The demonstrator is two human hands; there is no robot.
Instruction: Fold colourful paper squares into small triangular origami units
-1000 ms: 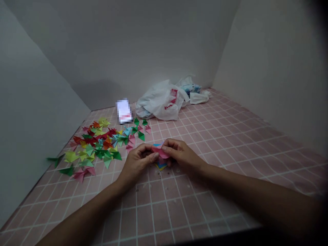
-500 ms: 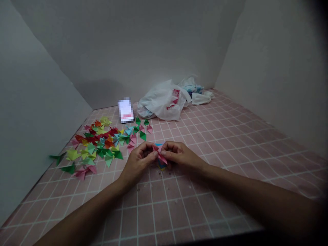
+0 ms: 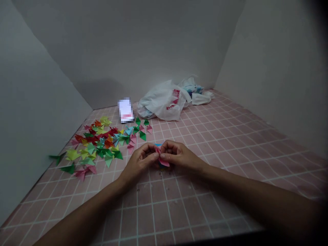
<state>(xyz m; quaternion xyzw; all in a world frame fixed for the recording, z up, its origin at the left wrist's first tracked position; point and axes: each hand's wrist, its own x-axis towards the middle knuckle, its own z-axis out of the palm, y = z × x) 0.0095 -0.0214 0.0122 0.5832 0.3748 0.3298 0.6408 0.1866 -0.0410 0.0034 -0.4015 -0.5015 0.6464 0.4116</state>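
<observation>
Between my hands is a small piece of pink folded paper [image 3: 164, 162], its lower part slanting down to the right. My left hand [image 3: 144, 158] pinches it from the left, thumb and index finger closed together. From the other side my right hand [image 3: 177, 154] grips it with the thumb on top and the other fingers curled in. Below the hands, blue paper [image 3: 158, 145] shows in part on the cloth; most of it is hidden. To the left lies a spread of folded paper cranes [image 3: 102, 140] in green, yellow, red, orange, blue and pink.
A pink checked cloth [image 3: 179, 212] covers the surface, with pale walls on three sides. A lit phone [image 3: 126, 111], its screen blurred, stands behind the cranes. White plastic bags [image 3: 162, 102] lie at the back, one with red print.
The pink paper has turned a little in my fingers, its lower end now further right. My right hand has shifted slightly left and up. Less of the paper underneath shows.
</observation>
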